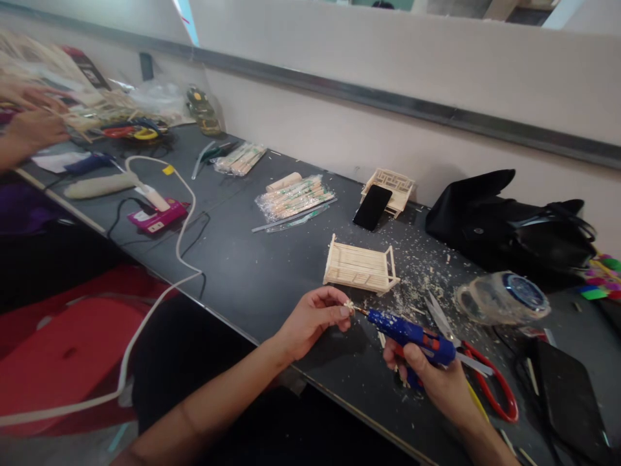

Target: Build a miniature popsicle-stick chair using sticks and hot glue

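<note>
My right hand [439, 382] is wrapped around the handle of a blue hot glue gun [410, 336] dusted with pale crumbs. Its metal nozzle points left, toward my left hand [320, 317]. Thumb and fingers of that hand pinch a cluster of small pale wooden pieces [349, 307], which is at the nozzle tip; whether the two touch I cannot tell. Just beyond them stands a small bed-like frame of wooden sticks [361, 264]. Red-handled scissors [495, 388] lie partly open beside my right hand.
A phone [372, 207] leans on a small stick-built bench [392, 184]. Packs of sticks [295, 197], a black bag [504, 226], a clear jar [504, 298] and a dark power bank-like box [572, 395] lie about. A pink power strip [158, 217] trails a white cable. Another person's hands [36, 123] work at far left.
</note>
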`<state>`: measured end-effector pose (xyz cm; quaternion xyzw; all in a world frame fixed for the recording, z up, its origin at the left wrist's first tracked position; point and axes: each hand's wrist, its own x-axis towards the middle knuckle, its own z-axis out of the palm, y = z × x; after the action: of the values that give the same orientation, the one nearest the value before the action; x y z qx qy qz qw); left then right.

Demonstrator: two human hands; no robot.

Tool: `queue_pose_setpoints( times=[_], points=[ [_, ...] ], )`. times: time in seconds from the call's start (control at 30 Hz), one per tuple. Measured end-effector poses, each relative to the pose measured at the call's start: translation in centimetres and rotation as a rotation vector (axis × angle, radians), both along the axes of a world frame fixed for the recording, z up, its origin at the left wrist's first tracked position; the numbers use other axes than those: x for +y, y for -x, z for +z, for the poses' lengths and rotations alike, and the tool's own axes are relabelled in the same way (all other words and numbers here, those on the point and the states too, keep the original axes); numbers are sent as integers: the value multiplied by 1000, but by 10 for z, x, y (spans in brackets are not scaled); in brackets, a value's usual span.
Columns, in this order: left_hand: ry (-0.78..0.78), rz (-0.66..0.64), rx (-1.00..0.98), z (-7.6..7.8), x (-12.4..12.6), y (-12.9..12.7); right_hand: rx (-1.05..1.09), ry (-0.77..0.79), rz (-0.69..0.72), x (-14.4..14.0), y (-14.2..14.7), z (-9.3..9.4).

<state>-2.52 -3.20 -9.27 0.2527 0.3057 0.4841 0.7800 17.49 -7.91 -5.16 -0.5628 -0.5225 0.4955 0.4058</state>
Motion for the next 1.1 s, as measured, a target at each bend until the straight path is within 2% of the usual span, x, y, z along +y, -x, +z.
queue_pose_setpoints(
  times=[0.13,0.37,0.97,1.1],
  points=[
    [-9,-1,5,0,0,0,5,17,0,-2,0,-3],
    [-8,-6,6,0,0,1,7,84,-85,-4,-1,-5],
    [15,-28,-50,0,1,2,-56,49,-55,-1,-6,-12],
    [18,-29,-49,1,1,2,-74,65,43,2,-10,-12]
  ],
)
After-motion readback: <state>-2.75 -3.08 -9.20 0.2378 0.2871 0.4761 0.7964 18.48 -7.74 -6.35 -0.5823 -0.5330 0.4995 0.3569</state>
